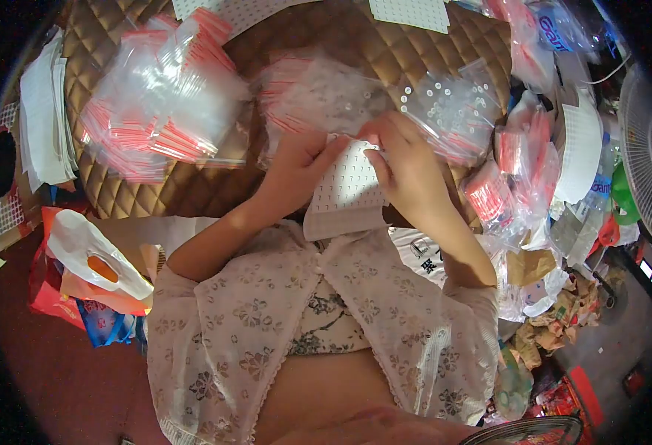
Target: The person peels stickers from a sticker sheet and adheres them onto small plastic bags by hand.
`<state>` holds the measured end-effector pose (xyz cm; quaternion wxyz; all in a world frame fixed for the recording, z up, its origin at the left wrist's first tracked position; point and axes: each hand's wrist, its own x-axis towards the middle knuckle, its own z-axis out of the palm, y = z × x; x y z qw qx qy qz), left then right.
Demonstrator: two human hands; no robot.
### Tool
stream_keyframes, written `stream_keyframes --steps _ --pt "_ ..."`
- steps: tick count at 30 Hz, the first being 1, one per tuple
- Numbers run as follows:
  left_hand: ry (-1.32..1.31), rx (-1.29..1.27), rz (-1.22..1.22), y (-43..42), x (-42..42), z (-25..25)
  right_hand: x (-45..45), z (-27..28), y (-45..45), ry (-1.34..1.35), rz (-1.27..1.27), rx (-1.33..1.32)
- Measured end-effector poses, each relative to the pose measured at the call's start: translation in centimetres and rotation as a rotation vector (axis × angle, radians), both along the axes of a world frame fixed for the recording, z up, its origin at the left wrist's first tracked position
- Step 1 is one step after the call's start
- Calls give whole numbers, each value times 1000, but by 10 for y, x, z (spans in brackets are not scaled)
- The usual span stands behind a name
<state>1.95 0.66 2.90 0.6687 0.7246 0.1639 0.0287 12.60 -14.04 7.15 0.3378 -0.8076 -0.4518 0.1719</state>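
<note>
Between my hands is a white sheet of small labels [344, 183], printed with rows of little dark marks and bent at its lower end. My left hand [301, 162] is closed on the sheet's left edge, thumb on top. At the upper right corner my right hand [406, 153] pinches the sheet with thumb and fingers; whether a single label is between them I cannot make out. Just beyond lie clear zip bags [318, 89] with red strips. Right of these is a clear bag [452, 107] with several small round white stickers on or in it.
A larger heap of red-striped zip bags [170, 96] lies left on the brown quilted surface [266, 37]. Paper sheets [42, 119] stand at far left. Bundled bags [493, 193], plastic bottles [556, 30] and a fan [643, 148] crowd the right side.
</note>
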Motion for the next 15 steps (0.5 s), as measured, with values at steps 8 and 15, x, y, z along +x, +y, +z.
stream_keyframes --steps 8,15 --pt "-56 133 -19 -2 1 1 5 5 1 147 18 17" --pt "-32 80 -32 -2 2 3 0 6 3 55 -32 -9"
